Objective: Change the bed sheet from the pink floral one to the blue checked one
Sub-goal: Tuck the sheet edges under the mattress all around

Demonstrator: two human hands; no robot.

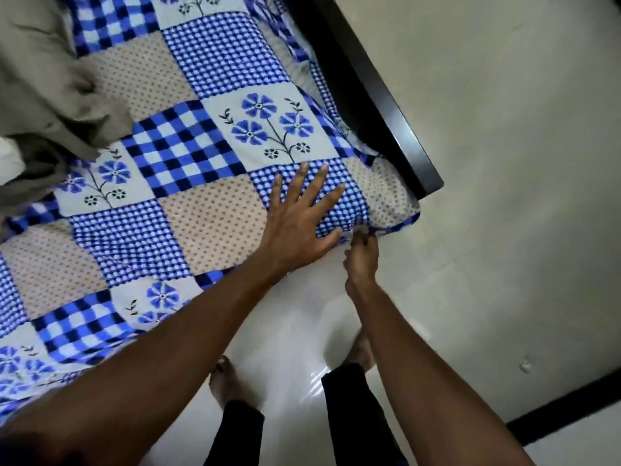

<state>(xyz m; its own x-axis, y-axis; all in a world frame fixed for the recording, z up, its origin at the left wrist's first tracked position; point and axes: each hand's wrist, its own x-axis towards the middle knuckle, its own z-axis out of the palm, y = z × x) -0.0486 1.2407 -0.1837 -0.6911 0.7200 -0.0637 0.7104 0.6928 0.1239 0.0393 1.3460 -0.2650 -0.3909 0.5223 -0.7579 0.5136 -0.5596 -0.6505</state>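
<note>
While the left hand (299,216) lies flat with fingers spread, pressing the blue checked sheet (188,163) down near its right near corner, the right hand (361,255) pinches the sheet's hanging edge just below that corner, fingers curled round the cloth. The sheet covers the whole visible top; the pink floral sheet is not in view. Risk one: a hard pull at the pinched edge may drag the cloth out from under the flat palm and skew the pattern. Risk two: the corner beside the dark bed frame (379,95) is bunched (folds show there), so tucking now could trap creases. Risk three: the grey blanket (43,79) lying on the far left may anchor the sheet and cause wrinkles. A loose pinch could drop the edge to the floor (285,331).
</note>
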